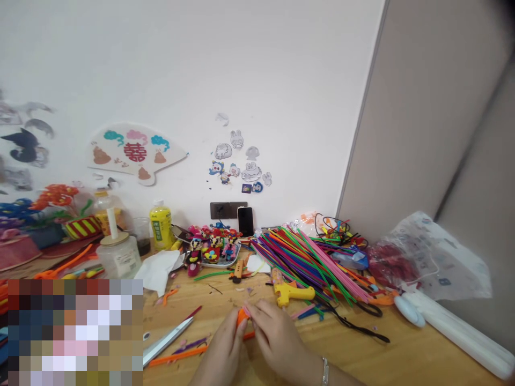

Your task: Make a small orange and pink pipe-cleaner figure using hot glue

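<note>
My left hand (pixel 224 343) and my right hand (pixel 277 333) meet low in the middle of the view, fingers closed together. Between the fingertips shows a small orange pipe cleaner piece (pixel 242 316), fuzzy and bent, with most of it hidden. Under my hands an orange pipe cleaner (pixel 181 355) lies across the wooden table (pixel 346 354). To the left of my left hand are scissors (pixel 169 339) with pointed silver blades. Just beyond my right hand rests a yellow hot glue gun (pixel 295 292).
A heap of coloured pipe cleaners (pixel 306 257) spreads at the back right. Several pipe cleaner dolls (pixel 213 246) sit near a phone (pixel 246 221) against the wall. A yellow-labelled bottle (pixel 161 225), a glass jar (pixel 118 260) and white tissue (pixel 159 268) stand or lie left. A white cylinder (pixel 462 332) lies right.
</note>
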`<state>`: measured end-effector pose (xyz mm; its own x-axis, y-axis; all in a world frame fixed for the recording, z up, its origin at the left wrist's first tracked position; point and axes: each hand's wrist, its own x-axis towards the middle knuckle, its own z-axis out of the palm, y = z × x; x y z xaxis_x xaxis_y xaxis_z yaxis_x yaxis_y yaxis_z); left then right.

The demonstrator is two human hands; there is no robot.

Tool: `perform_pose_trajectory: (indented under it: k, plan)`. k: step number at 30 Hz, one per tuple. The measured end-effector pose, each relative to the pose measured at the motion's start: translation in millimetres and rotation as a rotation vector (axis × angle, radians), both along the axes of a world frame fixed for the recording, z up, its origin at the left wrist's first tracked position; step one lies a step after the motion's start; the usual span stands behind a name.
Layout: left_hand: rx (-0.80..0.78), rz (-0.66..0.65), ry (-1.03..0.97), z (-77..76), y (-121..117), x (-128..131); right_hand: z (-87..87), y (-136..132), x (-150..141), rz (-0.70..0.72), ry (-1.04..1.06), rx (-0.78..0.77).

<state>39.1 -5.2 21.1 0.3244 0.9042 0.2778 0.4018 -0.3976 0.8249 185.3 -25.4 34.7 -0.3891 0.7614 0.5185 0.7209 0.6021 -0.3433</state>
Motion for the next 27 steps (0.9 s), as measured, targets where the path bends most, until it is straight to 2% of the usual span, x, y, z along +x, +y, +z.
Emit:
perform_pose_trajectory:
  k: [5, 18, 27]
  plan:
    - [0.014, 0.015, -0.011, -2.4, 1, 0, -0.8, 0, -1, 0.001, 0.006, 0.006]
    - [0.072, 0.037, 0.019, 4.9, -3, 1, -1.7, -2, -2, 0.006, 0.017, 0.032]
    - [0.114, 0.049, 0.202, 16.7, -5, -1, -5.0, 2, -2, -0.013, 0.017, 0.027]
